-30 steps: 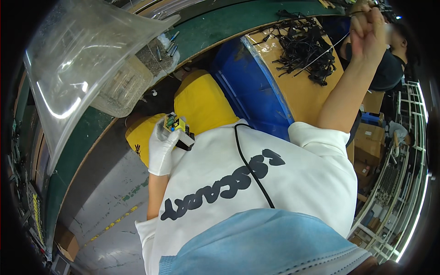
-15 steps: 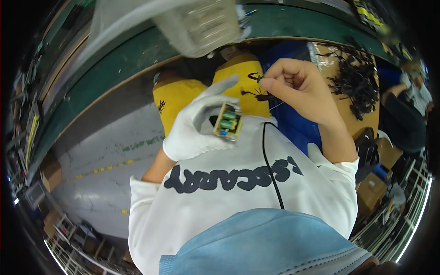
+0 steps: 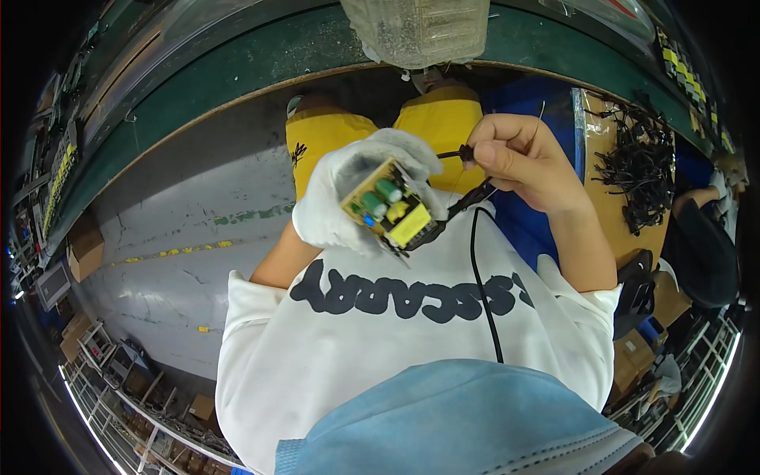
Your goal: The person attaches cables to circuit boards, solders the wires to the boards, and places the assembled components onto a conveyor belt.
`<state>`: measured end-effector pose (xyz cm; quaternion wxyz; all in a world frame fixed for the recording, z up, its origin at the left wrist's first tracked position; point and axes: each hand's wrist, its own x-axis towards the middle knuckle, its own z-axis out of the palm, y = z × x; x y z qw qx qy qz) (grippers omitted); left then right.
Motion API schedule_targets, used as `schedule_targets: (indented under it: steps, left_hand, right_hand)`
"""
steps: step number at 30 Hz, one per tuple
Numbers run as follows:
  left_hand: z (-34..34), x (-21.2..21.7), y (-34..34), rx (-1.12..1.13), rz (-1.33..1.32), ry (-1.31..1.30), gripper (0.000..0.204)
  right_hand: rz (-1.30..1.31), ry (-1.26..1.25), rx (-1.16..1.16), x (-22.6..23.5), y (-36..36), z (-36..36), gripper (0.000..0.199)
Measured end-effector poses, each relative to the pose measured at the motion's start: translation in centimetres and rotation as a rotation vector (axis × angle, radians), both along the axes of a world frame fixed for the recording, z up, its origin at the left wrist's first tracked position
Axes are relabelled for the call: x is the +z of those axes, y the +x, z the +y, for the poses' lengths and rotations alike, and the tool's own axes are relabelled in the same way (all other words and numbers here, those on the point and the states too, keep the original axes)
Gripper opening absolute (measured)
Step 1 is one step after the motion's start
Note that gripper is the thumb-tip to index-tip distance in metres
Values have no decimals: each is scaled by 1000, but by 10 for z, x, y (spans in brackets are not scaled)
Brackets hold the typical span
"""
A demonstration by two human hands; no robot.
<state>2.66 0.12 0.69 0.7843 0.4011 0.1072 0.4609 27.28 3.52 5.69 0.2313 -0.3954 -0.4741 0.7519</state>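
In a white glove, my left hand (image 3: 336, 190) is closed round a small power-supply circuit board (image 3: 388, 207), tilted above my lap. Green cylindrical parts and a yellow-wrapped block face up on it. My right hand (image 3: 522, 162), bare, pinches a black cable (image 3: 455, 153) near its ribbed collar, between thumb and forefinger. The cable's end runs toward the gloved fingers, where its tip is hidden. A thicker black piece (image 3: 473, 198) stretches from under the right hand to near the board; I cannot tell if they touch. A thin wire-like line sticks up behind the right fingers.
A green workbench edge (image 3: 261, 87) curves across the far side, with a translucent plastic bin (image 3: 419, 32) on it. To the right, a pile of black cables (image 3: 633, 166) lies on cardboard (image 3: 598, 146) beside a blue container (image 3: 518, 226). Another person sits at far right.
My left fingers have curled in round the board, which has turned to show its yellow block. The cable end in my right hand now points toward the glove. The whole view has shifted.
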Motion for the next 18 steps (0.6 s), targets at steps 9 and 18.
schedule_targets:
  steps: [9, 18]
  left_hand:
    - [1, -11, 6, 49, -81, 17, 69]
    - [5, 4, 3, 371, 257, -197, 76]
  right_hand:
    - [454, -389, -70, -10, -8, 1, 19]
    - [-388, 802, -323, 7, -25, -18, 11]
